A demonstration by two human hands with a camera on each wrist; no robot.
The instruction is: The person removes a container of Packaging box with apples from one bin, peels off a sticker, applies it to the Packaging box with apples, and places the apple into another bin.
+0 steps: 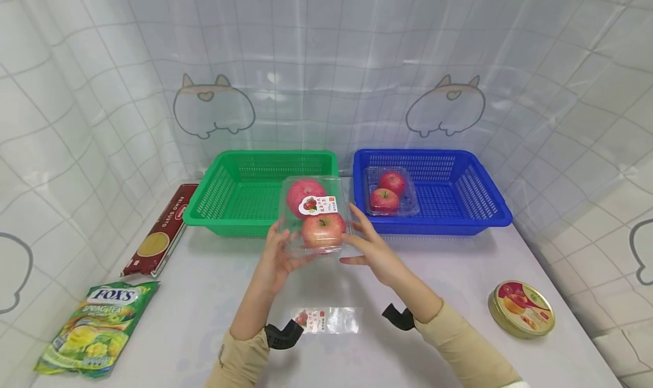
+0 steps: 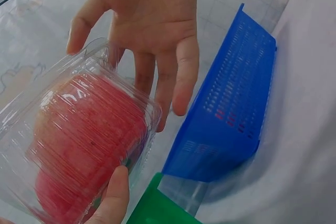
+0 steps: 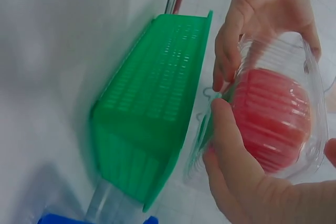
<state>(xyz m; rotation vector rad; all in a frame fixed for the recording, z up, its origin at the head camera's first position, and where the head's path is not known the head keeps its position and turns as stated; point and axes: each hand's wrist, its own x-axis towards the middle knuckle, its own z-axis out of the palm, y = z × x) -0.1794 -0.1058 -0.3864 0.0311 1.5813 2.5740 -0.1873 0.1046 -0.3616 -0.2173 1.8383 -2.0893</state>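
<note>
Both hands hold up a clear plastic box of apples (image 1: 326, 229) between them, just in front of the baskets. Two red apples and a white printed label show through its lid. My left hand (image 1: 275, 257) grips the box at its lower left corner. On the opposite side, my right hand (image 1: 374, 252) has its fingers and thumb around the edge, as the right wrist view shows. A transparent strip with a similar printed label (image 1: 326, 321) lies flat on the table below the box.
Behind the box stands a green basket (image 1: 204, 220). To its right, a blue basket (image 1: 449, 224) holds another apple box (image 1: 408, 203). Spaghetti pack (image 1: 163, 229) and Fox's candy bag (image 1: 94, 328) lie at left; a round gold tin (image 1: 522, 308) sits at right.
</note>
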